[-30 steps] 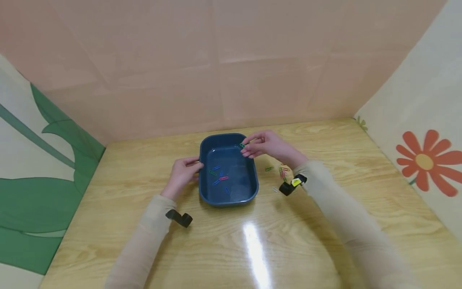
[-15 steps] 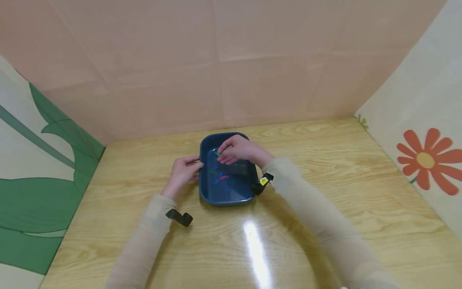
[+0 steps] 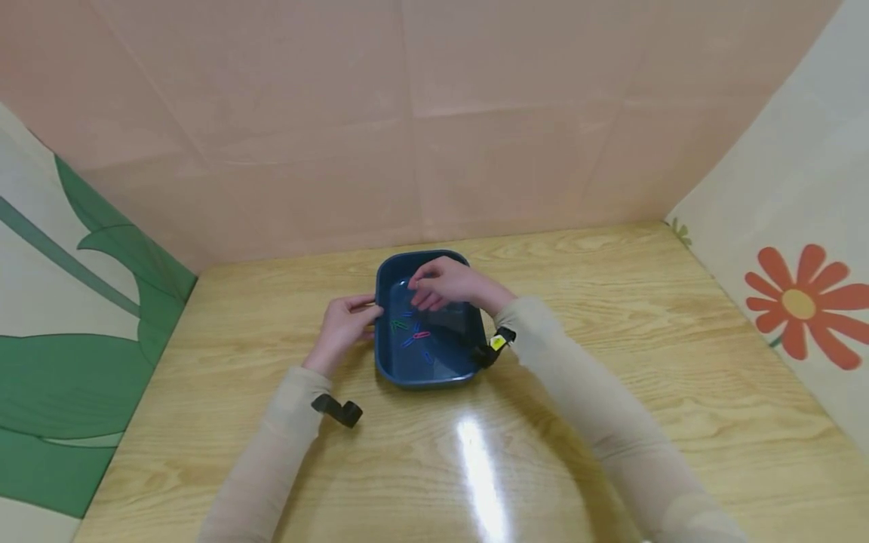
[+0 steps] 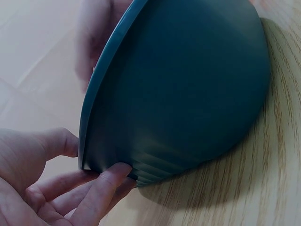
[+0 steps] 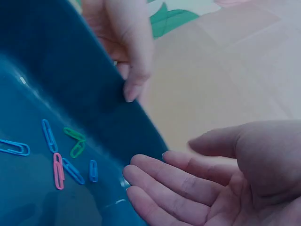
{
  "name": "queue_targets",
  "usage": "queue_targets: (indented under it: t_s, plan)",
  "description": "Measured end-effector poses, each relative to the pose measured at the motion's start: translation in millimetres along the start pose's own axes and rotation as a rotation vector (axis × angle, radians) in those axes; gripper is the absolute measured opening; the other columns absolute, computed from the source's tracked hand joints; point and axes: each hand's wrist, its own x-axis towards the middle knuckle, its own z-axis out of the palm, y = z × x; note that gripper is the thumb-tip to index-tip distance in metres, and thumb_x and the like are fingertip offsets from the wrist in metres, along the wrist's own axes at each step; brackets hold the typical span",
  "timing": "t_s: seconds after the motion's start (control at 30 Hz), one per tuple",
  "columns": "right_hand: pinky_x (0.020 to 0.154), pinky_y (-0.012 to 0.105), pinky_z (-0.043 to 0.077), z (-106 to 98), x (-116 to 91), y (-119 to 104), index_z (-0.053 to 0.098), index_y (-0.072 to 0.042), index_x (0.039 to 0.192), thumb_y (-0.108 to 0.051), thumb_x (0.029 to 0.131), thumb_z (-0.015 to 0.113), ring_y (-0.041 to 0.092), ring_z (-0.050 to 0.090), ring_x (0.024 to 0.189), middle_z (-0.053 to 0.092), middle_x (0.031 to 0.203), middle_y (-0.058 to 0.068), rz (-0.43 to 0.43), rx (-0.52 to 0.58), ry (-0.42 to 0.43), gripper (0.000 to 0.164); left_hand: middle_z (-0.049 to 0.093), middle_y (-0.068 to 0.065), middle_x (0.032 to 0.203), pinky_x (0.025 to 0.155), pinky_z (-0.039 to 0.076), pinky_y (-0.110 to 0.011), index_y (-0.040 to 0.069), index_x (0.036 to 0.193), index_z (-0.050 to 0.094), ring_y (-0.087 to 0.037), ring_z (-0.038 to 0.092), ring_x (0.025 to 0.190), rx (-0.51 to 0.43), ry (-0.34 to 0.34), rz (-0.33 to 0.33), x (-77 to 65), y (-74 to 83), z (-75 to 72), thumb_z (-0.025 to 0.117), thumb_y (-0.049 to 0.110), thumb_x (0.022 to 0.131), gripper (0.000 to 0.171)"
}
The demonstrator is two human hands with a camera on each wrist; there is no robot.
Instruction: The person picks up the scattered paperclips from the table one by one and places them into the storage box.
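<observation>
A deep blue plastic tray (image 3: 434, 383) stands on the table, and my left hand (image 3: 342, 329) grips its left wall. In the left wrist view the thumb is at the rim and the fingers (image 4: 101, 190) are against the outside. My right hand (image 3: 444, 283) hovers over the tray's far half. Its thumb stands apart from the fingers in the right wrist view, with nothing between them. On the tray floor lie two green paper clips (image 5: 75, 142) close together, a pink paper clip (image 5: 58, 171) and several blue paper clips (image 5: 49, 135).
The wooden table (image 3: 285, 302) runs back to a pinkish wall cover (image 3: 305, 151). Black wrist cameras (image 3: 338, 411) sit on both sleeves. My right forearm (image 3: 584, 385) reaches across the table right of the tray. A flower-patterned sheet (image 3: 808, 302) borders the right side.
My right hand has moved left over the tray and let go of a green paper clip, which now lies by the other green one. The left hand has stayed put.
</observation>
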Motion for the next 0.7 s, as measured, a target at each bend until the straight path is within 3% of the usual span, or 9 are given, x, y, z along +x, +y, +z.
queue_targets:
  t_s: [0.23,0.43,0.7]
  plan:
    - [0.092,0.051,0.049,-21.9,-25.3,-11.8,0.057,0.000,0.122,-0.027,0.103,0.043,0.037,0.059,0.108,0.063,0.115,0.022,-0.039,-0.001,-0.028,0.036,0.063,-0.024,0.115,0.065,0.059,-0.031,-0.003,0.125,0.060,-0.017,0.066,0.080,0.010,0.008,-0.001,-2.0,2.6,0.3,0.064,0.007,0.089,0.038]
    - [0.093,0.049,0.049,-43.5,-48.5,-19.3,0.055,0.000,0.123,-0.026,0.104,0.041,0.028,0.061,0.103,0.063,0.115,0.018,-0.085,-0.014,-0.017,0.035,0.065,-0.020,0.113,0.070,0.059,-0.036,0.000,0.124,0.062,-0.021,0.066,0.086,0.025,0.019,-0.012,-2.7,2.8,0.1,0.064,0.009,0.088,0.037]
    - [0.094,0.049,0.048,-71.0,-74.7,-10.6,0.052,0.005,0.125,-0.027,0.104,0.041,0.034,0.059,0.108,0.059,0.119,0.025,-0.135,-0.007,0.042,0.040,0.066,-0.020,0.113,0.070,0.059,-0.035,0.000,0.124,0.062,-0.019,0.067,0.085,0.032,0.021,-0.008,-1.3,1.4,-1.2,0.064,0.008,0.088,0.037]
